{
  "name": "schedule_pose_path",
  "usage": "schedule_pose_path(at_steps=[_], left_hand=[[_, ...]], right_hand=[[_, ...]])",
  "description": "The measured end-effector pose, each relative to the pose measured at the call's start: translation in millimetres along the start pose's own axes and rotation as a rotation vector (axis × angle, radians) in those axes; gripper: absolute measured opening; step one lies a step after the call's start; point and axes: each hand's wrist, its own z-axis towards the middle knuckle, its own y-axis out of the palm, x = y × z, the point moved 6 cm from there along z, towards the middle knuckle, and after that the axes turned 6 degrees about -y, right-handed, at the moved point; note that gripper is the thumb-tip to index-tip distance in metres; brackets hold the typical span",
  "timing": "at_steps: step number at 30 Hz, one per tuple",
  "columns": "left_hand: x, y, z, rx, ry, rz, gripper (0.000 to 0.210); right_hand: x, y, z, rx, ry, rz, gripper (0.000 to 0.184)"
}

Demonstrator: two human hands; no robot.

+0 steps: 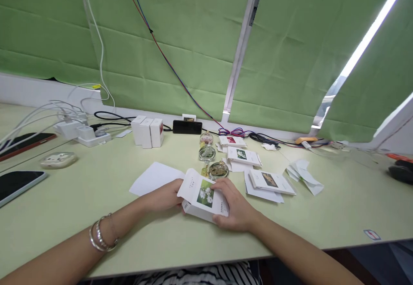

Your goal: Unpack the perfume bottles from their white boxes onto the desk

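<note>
Presently | step: handling the flowered white box point(200, 201), flap point(191, 182) raised | place: over the table point(145, 240), near side | right hand point(237, 207) grasps its side; left hand point(166, 195) at flap end, grip hidden, can't tell | next likely calls for: steady box, careful flap work

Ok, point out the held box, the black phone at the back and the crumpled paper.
Held box point(205, 194): head view, on its flower picture.
Black phone point(187, 127): head view, middle of its front.
Crumpled paper point(306, 176): head view, near its centre.
</note>
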Motion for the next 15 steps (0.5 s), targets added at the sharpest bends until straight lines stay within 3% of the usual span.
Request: schedule_pose_path(at_steps=[6, 12, 15], left_hand=[[-5, -5.0, 2, 0.046, -0.022, -0.034, 0.026], [12, 2.0, -9, -0.111, 0.12, 0.166, 0.022], [16, 1.9, -12, -0.087, 0.136, 0.239, 0.022]], right_hand=[[0, -2, 0, -0.001, 0.018, 0.005, 0.062], [-4, 5, -2, -0.029, -0.001, 0.032, 0.068], [-5, 6, -2, -0.05, 0.015, 0.036, 0.069]])
